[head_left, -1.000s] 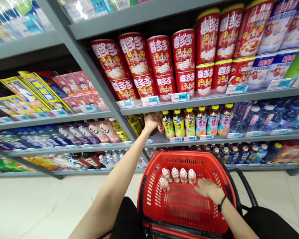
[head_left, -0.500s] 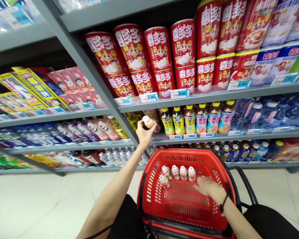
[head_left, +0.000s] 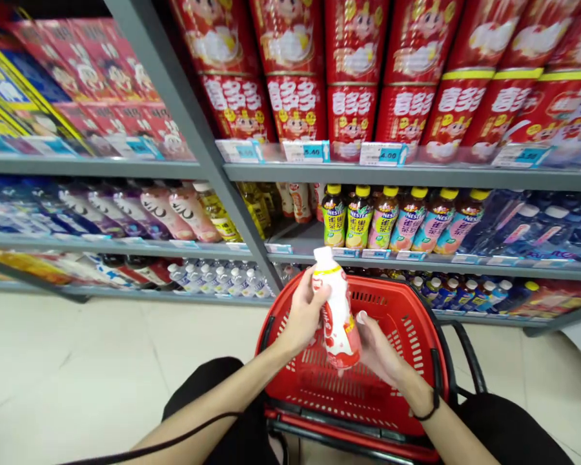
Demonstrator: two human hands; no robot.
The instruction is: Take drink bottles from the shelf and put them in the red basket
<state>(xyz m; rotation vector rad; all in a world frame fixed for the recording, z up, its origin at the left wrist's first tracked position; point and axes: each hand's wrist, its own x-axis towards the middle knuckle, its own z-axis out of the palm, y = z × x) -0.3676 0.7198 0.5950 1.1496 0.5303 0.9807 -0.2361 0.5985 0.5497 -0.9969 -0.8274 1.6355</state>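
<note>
Over the basket, my left hand (head_left: 306,310) is closed round the upper part of a white-and-red drink bottle (head_left: 337,323) with a white cap, tilted with its base toward me. My right hand (head_left: 380,349) is at the bottle's lower right side, its fingers curled partly behind and under the base and mostly hidden. Beneath both hands stands the red shopping basket (head_left: 319,399). The small bottles inside it are largely covered by my hands and the held bottle; one white cap (head_left: 362,316) shows beside my right thumb.
Grey shelving (head_left: 416,173) stands in front. Nestle tea bottles (head_left: 358,219) line the middle shelf, with a gap left of them and similar white-and-red bottles (head_left: 299,201) further back. Red cans (head_left: 351,116) are stacked above. A black basket handle (head_left: 469,349) sticks out at right.
My left hand has brought the bottle from the shelf to above the basket. My right hand has moved from inside the basket up to the bottle. The view has come closer to the shelf.
</note>
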